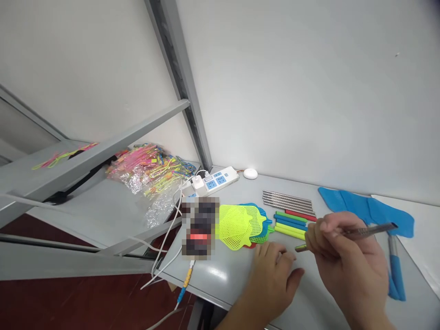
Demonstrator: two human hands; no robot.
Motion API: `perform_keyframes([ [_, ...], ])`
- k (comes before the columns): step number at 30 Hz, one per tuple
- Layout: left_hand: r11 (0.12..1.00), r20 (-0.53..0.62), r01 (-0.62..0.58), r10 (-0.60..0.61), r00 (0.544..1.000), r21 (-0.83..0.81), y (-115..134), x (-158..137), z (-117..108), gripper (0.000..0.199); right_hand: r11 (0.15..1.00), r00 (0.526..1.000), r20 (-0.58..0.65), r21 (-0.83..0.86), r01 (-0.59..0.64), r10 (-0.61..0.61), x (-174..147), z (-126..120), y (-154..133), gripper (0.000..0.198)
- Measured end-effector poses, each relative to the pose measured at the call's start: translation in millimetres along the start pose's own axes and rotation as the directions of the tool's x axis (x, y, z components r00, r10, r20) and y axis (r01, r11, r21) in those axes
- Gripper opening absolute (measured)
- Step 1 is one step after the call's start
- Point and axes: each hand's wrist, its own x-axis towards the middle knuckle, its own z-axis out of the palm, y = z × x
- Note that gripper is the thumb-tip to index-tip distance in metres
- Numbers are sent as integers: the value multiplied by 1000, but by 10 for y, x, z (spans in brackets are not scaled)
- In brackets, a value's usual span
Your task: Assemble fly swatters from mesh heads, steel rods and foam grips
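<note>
My right hand [347, 261] is closed around a thin metal tube [373, 230], which sticks out past the fingers on both sides. My left hand [275, 275] is empty, with its thumb apart and its fingers bent beside the lower edge of a stack of mesh fly swatter heads [237, 224]. The top head is yellow; blue, green and red ones peek out below. Between the stack and my right hand lie coloured handles [290, 222] in green, blue, yellow and red. Several metal tubes [287, 201] lie in a row behind them.
At the right are flat blue pieces [367, 206] and a blue handle on a metal tube [397, 270]. A white power strip [220, 179] with cables and a round white object [250, 173] stand by the wall. A metal shelf [85, 197] at left holds bagged colourful items [154, 167].
</note>
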Motion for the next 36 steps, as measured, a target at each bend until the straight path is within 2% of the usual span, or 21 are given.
perform_keyframes([
  [3,997,81,34,-40,996,74,23,-15,-155,17,998,996,-66,-41,54,-56,-90,-130,78,12],
  [6,983,208,97,-129,970,157,10,-96,-341,40,997,991,-127,-67,43,-51,-177,-229,159,9],
  [8,961,271,130,-197,942,244,-5,-165,-406,44,999,988,-156,-37,3,-8,-212,-247,189,9],
  [10,941,323,113,-220,921,320,-13,-217,-383,34,999,983,-180,21,-39,42,-222,-225,194,7],
  [12,935,338,76,-200,920,348,-4,-241,-280,17,994,977,-195,78,-72,86,-213,-189,176,7],
  [14,957,298,110,-192,935,270,24,-233,-144,4,990,975,-199,122,-70,93,-190,-171,132,7],
  [16,969,231,230,-244,942,88,63,-198,-30,6,988,977,-205,153,-29,60,-150,-186,63,8],
  [19,910,190,362,-326,926,-201,123,-115,44,16,982,972,-235,182,45,-1,-52,-240,-57,13],
  [23,814,240,420,-349,906,-401,145,11,24,16,974,979,-203,221,49,-3,101,-228,-127,13],
  [27,749,266,488,-410,873,-448,103,108,23,37,971,995,-100,237,-4,29,164,-109,-54,10],
  [36,747,271,492,-411,870,-447,72,116,43,40,971,999,-5,235,-32,35,181,32,-51,11],
])
